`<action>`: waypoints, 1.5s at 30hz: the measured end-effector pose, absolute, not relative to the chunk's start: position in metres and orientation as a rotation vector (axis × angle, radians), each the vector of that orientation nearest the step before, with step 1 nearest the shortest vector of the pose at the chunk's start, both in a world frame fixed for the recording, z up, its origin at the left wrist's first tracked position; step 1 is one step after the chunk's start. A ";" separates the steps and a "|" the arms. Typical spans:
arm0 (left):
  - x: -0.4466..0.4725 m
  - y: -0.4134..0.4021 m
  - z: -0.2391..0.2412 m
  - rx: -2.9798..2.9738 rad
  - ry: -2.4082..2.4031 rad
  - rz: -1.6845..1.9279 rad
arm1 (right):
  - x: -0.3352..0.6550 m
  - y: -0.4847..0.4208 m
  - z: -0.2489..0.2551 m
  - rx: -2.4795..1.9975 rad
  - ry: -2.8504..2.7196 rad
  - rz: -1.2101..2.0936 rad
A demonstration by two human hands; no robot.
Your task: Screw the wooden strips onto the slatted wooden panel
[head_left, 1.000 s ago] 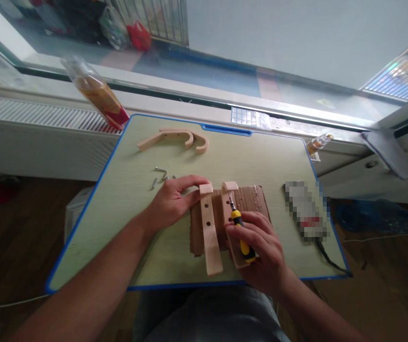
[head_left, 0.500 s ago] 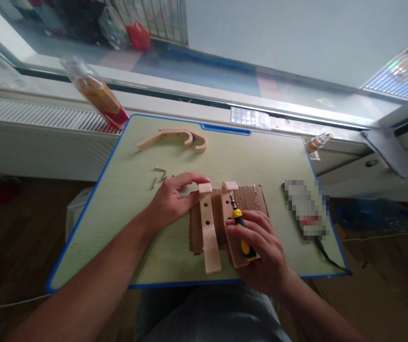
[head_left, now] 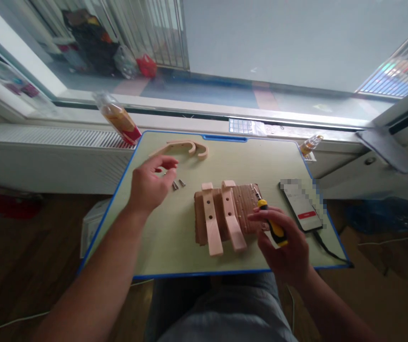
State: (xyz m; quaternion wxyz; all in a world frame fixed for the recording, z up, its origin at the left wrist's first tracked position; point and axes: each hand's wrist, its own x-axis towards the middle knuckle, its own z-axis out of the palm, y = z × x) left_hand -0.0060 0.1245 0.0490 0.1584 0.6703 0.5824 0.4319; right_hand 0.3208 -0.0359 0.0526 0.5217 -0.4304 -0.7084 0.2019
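Note:
My left hand hovers over the left part of the table, fingers curved, with a gap between thumb and forefinger. Right beside its fingertips lie several metal screws; the hand covers part of that spot. In my right hand is a yellow and black screwdriver, its tip pointing up and away from me. Between my hands, two curved wooden hooks with holes, a left one and a right one, rest side by side across a piece of brown cardboard. Neither hand touches them.
More bent wooden hooks lie at the back left of the blue-edged table. A phone with a cable is on the right. Beyond the table stand a bottle, a radiator and a windowsill.
My left hand has left the left hook and moved left to the screws. My right hand has drawn the screwdriver off the right hook, rightward. The view has shifted slightly.

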 end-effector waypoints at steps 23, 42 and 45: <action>0.020 0.161 0.086 2.770 1.519 -0.383 | 0.324 -0.044 0.034 -1.115 -1.455 0.541; 0.050 0.057 0.118 2.097 1.198 0.976 | 0.329 0.007 0.093 -1.076 -1.580 0.317; 0.074 0.042 0.114 1.941 1.146 1.035 | 0.324 0.018 0.109 -1.065 -1.599 0.477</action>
